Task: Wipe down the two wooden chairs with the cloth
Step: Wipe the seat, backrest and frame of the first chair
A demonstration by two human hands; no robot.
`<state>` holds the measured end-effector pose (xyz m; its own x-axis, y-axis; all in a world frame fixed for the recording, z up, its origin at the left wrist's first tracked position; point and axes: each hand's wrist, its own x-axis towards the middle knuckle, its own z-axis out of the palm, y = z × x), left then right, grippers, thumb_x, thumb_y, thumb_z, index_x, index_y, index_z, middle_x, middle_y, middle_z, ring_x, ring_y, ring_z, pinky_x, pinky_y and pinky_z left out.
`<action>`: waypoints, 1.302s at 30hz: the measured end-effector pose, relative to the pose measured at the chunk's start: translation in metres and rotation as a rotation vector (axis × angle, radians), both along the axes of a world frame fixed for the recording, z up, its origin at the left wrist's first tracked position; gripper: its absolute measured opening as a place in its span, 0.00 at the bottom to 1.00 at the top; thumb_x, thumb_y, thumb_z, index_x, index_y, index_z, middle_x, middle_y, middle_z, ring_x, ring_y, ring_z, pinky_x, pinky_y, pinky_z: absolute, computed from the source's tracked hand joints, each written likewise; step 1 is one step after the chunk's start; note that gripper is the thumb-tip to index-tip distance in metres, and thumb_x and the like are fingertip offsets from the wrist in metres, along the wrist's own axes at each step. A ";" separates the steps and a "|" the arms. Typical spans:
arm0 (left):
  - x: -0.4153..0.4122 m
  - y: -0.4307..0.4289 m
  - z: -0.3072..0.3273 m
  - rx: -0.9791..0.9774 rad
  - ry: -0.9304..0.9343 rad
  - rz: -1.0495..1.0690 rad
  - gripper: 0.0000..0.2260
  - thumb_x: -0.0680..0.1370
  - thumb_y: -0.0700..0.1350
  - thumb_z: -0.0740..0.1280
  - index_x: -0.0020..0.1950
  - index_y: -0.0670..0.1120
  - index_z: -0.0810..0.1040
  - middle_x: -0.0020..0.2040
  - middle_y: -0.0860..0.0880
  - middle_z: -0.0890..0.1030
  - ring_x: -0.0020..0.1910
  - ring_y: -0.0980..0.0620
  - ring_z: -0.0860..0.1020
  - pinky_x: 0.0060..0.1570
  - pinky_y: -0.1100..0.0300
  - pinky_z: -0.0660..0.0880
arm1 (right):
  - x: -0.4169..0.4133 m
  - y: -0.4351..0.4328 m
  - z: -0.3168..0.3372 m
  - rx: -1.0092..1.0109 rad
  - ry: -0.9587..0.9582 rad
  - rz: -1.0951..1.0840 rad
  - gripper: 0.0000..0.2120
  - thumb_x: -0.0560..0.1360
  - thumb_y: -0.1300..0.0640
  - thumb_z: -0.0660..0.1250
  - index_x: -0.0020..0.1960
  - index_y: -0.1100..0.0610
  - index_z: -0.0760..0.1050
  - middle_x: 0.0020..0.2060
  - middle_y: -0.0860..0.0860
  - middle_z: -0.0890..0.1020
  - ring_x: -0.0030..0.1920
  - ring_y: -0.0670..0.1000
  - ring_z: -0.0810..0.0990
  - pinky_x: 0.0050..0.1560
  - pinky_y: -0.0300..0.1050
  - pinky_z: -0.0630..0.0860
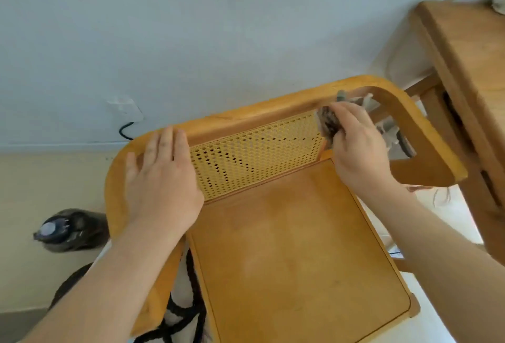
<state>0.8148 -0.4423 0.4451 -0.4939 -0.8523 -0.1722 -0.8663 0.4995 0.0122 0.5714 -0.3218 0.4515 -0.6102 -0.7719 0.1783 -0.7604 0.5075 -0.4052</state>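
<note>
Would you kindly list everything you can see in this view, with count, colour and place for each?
wooden chair: one, honey-brown, centre, seen from above
cane back panel: one, yellow, set in the chair's backrest
cloth: one, dark mottled, at the panel's right end
wooden table: one, brown, right edge
wall socket: one, white, on the pale blue wall
cable: one, black, below the socket
dark container: one, black with bluish top, on the floor, lower left
white fabric with black cord: one, beside the seat's left edge
left hand: flat on the backrest's left part
right hand: gripping the cloth
</note>
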 end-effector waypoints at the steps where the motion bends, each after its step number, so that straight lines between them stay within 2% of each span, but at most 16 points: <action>1: 0.015 0.002 0.003 0.007 -0.031 0.041 0.40 0.76 0.50 0.63 0.78 0.46 0.39 0.79 0.47 0.43 0.77 0.48 0.44 0.74 0.44 0.50 | 0.025 -0.019 0.000 -0.033 -0.025 0.122 0.23 0.76 0.66 0.55 0.70 0.61 0.70 0.70 0.55 0.71 0.69 0.56 0.69 0.66 0.50 0.67; 3: 0.045 0.006 0.010 0.081 -0.009 0.162 0.42 0.75 0.49 0.67 0.77 0.46 0.40 0.79 0.45 0.44 0.77 0.44 0.47 0.72 0.42 0.55 | 0.072 -0.054 -0.002 -0.050 -0.040 0.334 0.23 0.77 0.61 0.52 0.70 0.61 0.69 0.70 0.55 0.70 0.70 0.56 0.68 0.68 0.50 0.65; 5: 0.070 0.014 0.013 0.238 0.184 0.378 0.42 0.74 0.48 0.69 0.77 0.48 0.43 0.77 0.43 0.52 0.74 0.40 0.58 0.67 0.43 0.64 | 0.113 -0.082 -0.005 0.091 0.022 0.474 0.24 0.78 0.61 0.53 0.74 0.58 0.65 0.73 0.53 0.66 0.74 0.57 0.62 0.73 0.57 0.55; 6: 0.079 0.018 0.015 0.371 0.338 0.554 0.40 0.74 0.49 0.70 0.77 0.49 0.47 0.74 0.42 0.60 0.68 0.40 0.67 0.61 0.44 0.69 | 0.132 -0.094 -0.010 0.200 0.070 0.518 0.25 0.79 0.61 0.55 0.75 0.56 0.61 0.75 0.51 0.62 0.76 0.57 0.56 0.74 0.61 0.49; 7: 0.084 0.023 0.017 0.536 0.509 0.747 0.36 0.74 0.49 0.71 0.76 0.49 0.55 0.67 0.43 0.70 0.60 0.42 0.74 0.55 0.46 0.74 | 0.147 -0.102 -0.013 0.282 0.131 0.555 0.27 0.79 0.61 0.57 0.77 0.56 0.57 0.76 0.51 0.59 0.77 0.58 0.51 0.73 0.64 0.45; 8: 0.084 0.026 0.016 0.701 0.683 0.911 0.27 0.74 0.47 0.71 0.70 0.46 0.65 0.58 0.43 0.77 0.51 0.45 0.79 0.48 0.48 0.77 | 0.157 -0.107 -0.015 0.330 0.195 0.595 0.29 0.79 0.60 0.58 0.77 0.56 0.54 0.76 0.51 0.57 0.78 0.59 0.48 0.73 0.65 0.45; 9: 0.084 0.029 0.012 0.803 0.799 1.003 0.16 0.74 0.43 0.71 0.59 0.43 0.74 0.50 0.43 0.81 0.44 0.46 0.81 0.43 0.50 0.78 | 0.162 -0.111 -0.015 0.351 0.249 0.635 0.30 0.78 0.59 0.58 0.78 0.56 0.52 0.76 0.52 0.57 0.78 0.59 0.47 0.73 0.64 0.45; 10: 0.083 0.031 0.010 0.844 0.859 1.036 0.08 0.73 0.39 0.71 0.51 0.43 0.76 0.44 0.42 0.82 0.39 0.47 0.82 0.38 0.53 0.79 | 0.161 -0.114 -0.015 0.354 0.292 0.670 0.31 0.78 0.60 0.59 0.78 0.57 0.52 0.76 0.52 0.57 0.78 0.58 0.47 0.73 0.63 0.47; 12: 0.081 0.031 0.005 0.840 0.933 1.061 0.07 0.71 0.31 0.68 0.44 0.42 0.74 0.37 0.42 0.80 0.33 0.48 0.81 0.30 0.60 0.76 | 0.144 -0.119 -0.014 0.373 0.365 0.707 0.33 0.76 0.60 0.62 0.78 0.55 0.52 0.75 0.51 0.59 0.77 0.57 0.52 0.73 0.61 0.50; 14: 0.078 0.029 0.003 0.822 0.976 1.049 0.09 0.70 0.30 0.65 0.43 0.42 0.73 0.34 0.43 0.76 0.30 0.50 0.77 0.25 0.63 0.73 | 0.119 -0.122 -0.014 0.384 0.386 0.655 0.32 0.76 0.60 0.63 0.77 0.54 0.56 0.73 0.50 0.63 0.74 0.56 0.60 0.73 0.60 0.54; 18: 0.068 0.011 0.005 0.799 0.954 0.952 0.08 0.70 0.32 0.65 0.45 0.42 0.73 0.31 0.46 0.74 0.29 0.52 0.74 0.29 0.61 0.72 | 0.062 -0.129 -0.010 0.388 0.324 0.482 0.23 0.74 0.55 0.62 0.68 0.51 0.68 0.65 0.51 0.72 0.65 0.58 0.69 0.67 0.61 0.61; 21: 0.055 -0.016 0.003 0.790 0.932 0.881 0.08 0.70 0.33 0.65 0.45 0.42 0.75 0.29 0.47 0.74 0.27 0.53 0.74 0.28 0.62 0.73 | 0.017 -0.136 0.000 0.464 0.281 0.377 0.21 0.72 0.54 0.63 0.65 0.52 0.70 0.62 0.53 0.73 0.61 0.61 0.71 0.61 0.60 0.66; 25: 0.042 -0.046 -0.004 0.773 0.883 0.848 0.06 0.69 0.33 0.65 0.43 0.42 0.75 0.29 0.47 0.75 0.26 0.54 0.74 0.22 0.67 0.71 | -0.013 -0.150 -0.007 0.473 0.245 0.375 0.20 0.72 0.54 0.65 0.64 0.55 0.71 0.59 0.56 0.74 0.58 0.63 0.71 0.57 0.60 0.68; 31: 0.036 -0.066 -0.006 0.778 0.879 0.811 0.09 0.68 0.31 0.66 0.44 0.43 0.74 0.31 0.44 0.74 0.27 0.52 0.74 0.27 0.62 0.71 | -0.019 -0.165 -0.020 0.350 0.237 0.367 0.16 0.72 0.58 0.64 0.60 0.58 0.74 0.55 0.56 0.75 0.55 0.61 0.71 0.53 0.57 0.67; 39: 0.010 -0.099 -0.017 0.726 0.894 0.773 0.04 0.71 0.34 0.64 0.43 0.43 0.74 0.32 0.45 0.76 0.26 0.53 0.74 0.28 0.60 0.75 | -0.041 -0.195 -0.010 0.373 0.223 0.353 0.16 0.73 0.60 0.62 0.60 0.59 0.75 0.56 0.58 0.76 0.56 0.62 0.70 0.53 0.58 0.69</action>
